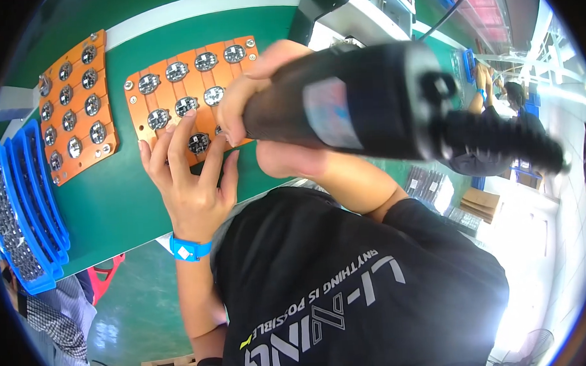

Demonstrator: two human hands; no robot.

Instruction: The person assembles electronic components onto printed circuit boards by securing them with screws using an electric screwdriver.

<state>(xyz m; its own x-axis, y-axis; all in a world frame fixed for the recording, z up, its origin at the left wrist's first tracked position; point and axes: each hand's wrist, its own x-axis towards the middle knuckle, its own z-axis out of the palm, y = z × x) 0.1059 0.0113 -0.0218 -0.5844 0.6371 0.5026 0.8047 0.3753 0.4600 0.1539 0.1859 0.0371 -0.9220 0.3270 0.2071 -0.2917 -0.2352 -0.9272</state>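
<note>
My right hand (239,101) is wrapped round a thick black handheld power screwdriver (381,94) with a ribbed cable boot at its end. The tool lies across the view, and its tip is hidden by my hands. Beneath them is an orange fixture plate (196,88) with rows of small round circuit boards (200,143) set in it. My left hand (198,193), wearing a blue wristband (190,248), rests over the plate's near edge. Its fingers are spread, the fingertips touching the plate and boards close to the right hand.
A second orange plate (83,133) with round boards lies to the left on the green tabletop (104,211). Blue trays (32,276) of small dark parts overlap at the left edge. A white-and-black machine (357,13) stands behind. Another person (515,95) is far right.
</note>
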